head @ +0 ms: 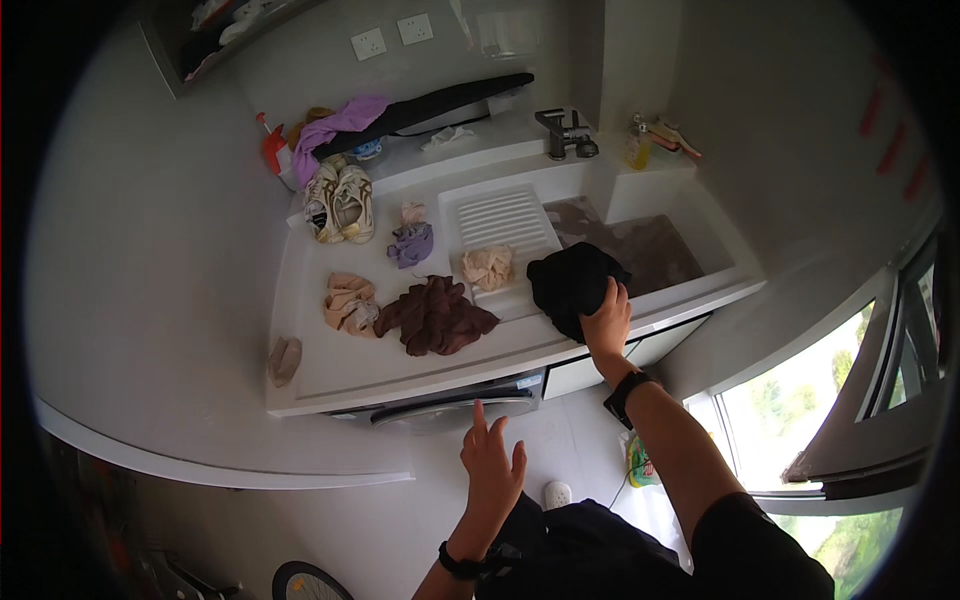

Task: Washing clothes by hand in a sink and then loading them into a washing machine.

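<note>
My right hand (609, 322) has its fingers on a bunched black cloth (571, 289) at the front edge of the laundry sink and grips its right side. Beside the cloth lies the ribbed washboard (499, 214), with a crumpled beige cloth (488, 268) on it. Murky water (649, 251) fills the basin to the right. My left hand (491, 457) hangs in front of the counter, fingers apart and holding nothing. On the white countertop (345, 367) are a dark brown garment (435, 315), a peach cloth (349, 300) and a small purple cloth (411, 244).
Behind the basin stand a faucet (566, 135), a bottle of yellow liquid (637, 148) and brushes (671, 139). A pair of sneakers (341, 202) and a red-topped spray bottle (276, 150) are at the back left. Under the counter is a front-loading washing machine (457, 409).
</note>
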{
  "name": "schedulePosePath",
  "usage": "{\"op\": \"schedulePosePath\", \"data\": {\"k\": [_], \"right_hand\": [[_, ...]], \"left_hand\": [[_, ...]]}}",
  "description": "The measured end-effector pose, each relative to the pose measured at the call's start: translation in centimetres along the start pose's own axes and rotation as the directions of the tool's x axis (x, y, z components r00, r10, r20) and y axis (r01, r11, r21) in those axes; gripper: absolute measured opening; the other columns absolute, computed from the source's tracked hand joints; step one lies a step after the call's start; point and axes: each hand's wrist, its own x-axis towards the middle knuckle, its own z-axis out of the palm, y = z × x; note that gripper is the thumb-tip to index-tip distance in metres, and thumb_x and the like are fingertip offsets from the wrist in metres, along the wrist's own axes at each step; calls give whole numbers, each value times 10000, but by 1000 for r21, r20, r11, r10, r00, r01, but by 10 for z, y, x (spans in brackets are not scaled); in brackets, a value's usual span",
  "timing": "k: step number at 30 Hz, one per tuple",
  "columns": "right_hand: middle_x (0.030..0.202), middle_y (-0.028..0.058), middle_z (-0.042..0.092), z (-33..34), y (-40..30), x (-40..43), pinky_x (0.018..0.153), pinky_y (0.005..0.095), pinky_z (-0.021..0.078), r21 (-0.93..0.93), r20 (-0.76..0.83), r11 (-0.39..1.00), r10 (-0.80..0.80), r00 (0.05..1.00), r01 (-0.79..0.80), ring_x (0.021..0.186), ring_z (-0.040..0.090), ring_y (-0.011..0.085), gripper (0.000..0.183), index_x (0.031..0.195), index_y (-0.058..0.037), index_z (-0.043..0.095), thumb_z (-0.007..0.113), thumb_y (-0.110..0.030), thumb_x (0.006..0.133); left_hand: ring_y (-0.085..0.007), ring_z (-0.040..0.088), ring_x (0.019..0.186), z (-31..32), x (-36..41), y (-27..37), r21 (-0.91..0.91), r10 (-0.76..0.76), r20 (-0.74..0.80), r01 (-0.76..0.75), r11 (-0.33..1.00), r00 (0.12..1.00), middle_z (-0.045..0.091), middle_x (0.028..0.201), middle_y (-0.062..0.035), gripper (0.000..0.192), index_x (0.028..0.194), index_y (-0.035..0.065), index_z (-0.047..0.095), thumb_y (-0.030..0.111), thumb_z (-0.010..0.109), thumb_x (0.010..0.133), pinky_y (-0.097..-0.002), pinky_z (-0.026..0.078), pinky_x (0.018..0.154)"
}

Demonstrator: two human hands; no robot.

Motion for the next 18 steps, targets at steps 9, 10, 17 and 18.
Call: {"op": "schedulePosePath", "data": {"k": [9, 10, 17, 18], "right_hand": [[1193, 190, 496, -6, 4, 17, 903, 449, 441, 119, 106, 992, 38, 994, -50, 1048, 519, 393, 746, 1265, -97, 400, 731, -118, 597], [1162, 193, 518, -7, 6, 20, 900, 446, 443, 139, 131, 987, 62, 989, -80, 1036, 529, 392, 737, 1264, -96, 401, 727, -134, 604], [1029, 244, 615, -31, 4, 69, 843, 377, 492, 238, 330, 912, 248, 911, -335, 963, 610, 360, 702, 1224, 24, 424, 725, -182, 623], [1027, 236, 617, -37, -2, 77, 849, 367, 487, 317, 375, 882, 222, 900, -349, 968, 611, 344, 692, 1222, 23, 429, 721, -175, 626]], "left_hand": [[-333, 569, 915, -45, 84, -26, -302, 126, 38, -109, 947, 991, 605, 1063, -172, 162, 975, 15, 576, 25, 556, 815, -401, 429, 828], [-333, 569, 915, -45, 98, -25, -313, 134, 42, -114, 943, 990, 605, 1063, -172, 162, 975, 15, 576, 25, 556, 815, -401, 429, 828], [-354, 560, 983, -35, 191, -33, -405, 335, 249, -217, 888, 909, 579, 1102, -194, 222, 1040, 19, 553, 55, 577, 822, -416, 417, 876], [-359, 539, 1024, -35, 203, -27, -411, 351, 247, -230, 882, 903, 537, 1160, -210, 301, 1107, 21, 517, 73, 588, 819, -412, 413, 890]]}}
